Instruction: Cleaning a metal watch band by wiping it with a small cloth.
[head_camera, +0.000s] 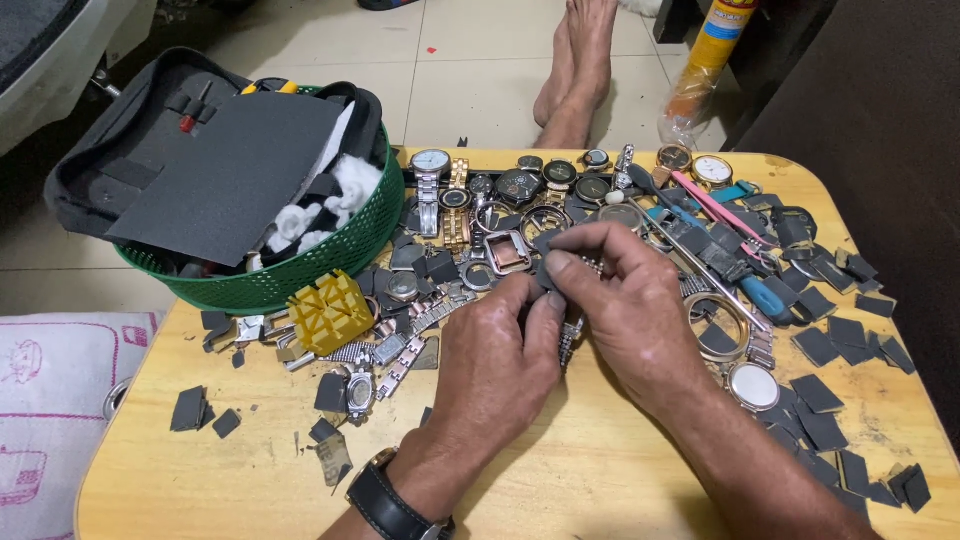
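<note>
My left hand (495, 365) and my right hand (625, 305) meet at the middle of a small wooden table (590, 480). Both pinch a metal watch bracelet (570, 338); its links hang down between my fingers. What sits right at the fingertips is hidden. A black wristwatch (385, 502) is on my left wrist. Around my hands lie several watches (520, 185), loose cases and straps. A square metal watch case (507, 252) lies just beyond my left fingers.
A green basket (300, 270) holding a black tool pouch, dark foam sheet and white cotton stands at the back left. A yellow block (330, 312) sits in front of it. Dark foam scraps (840, 400) litter the right side. Someone's bare feet (578, 70) rest beyond the table.
</note>
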